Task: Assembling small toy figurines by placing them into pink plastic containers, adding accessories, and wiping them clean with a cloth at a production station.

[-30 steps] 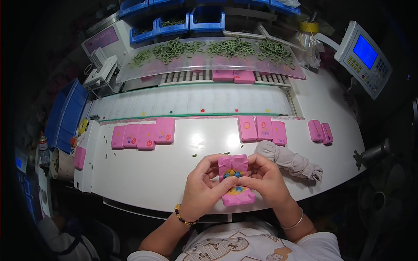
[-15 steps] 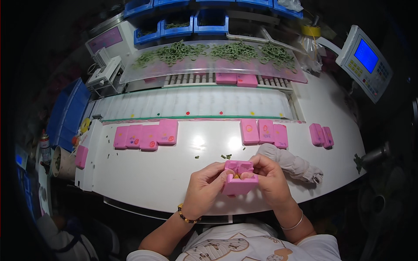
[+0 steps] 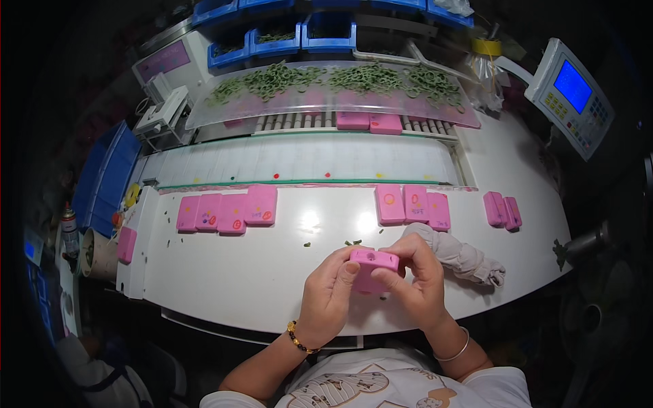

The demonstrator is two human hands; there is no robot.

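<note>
Low in the middle of my feed, the pink block [image 3: 368, 279] is held between the left hand [image 3: 326, 291] and the right hand [image 3: 423, 284], both gripping it, neither really nearer; long axis looks tipped up toward the camera, can't make out the dark spot [image 3: 371, 257] on its end, and its far side's hidden

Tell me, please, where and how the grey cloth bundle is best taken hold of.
Probably across its middle, from above right: the grey cloth bundle lies slanted, long and narrow, on the white table, so a grip could span its sides. The right hand, holding the pink block, partly hides its left end.
</note>
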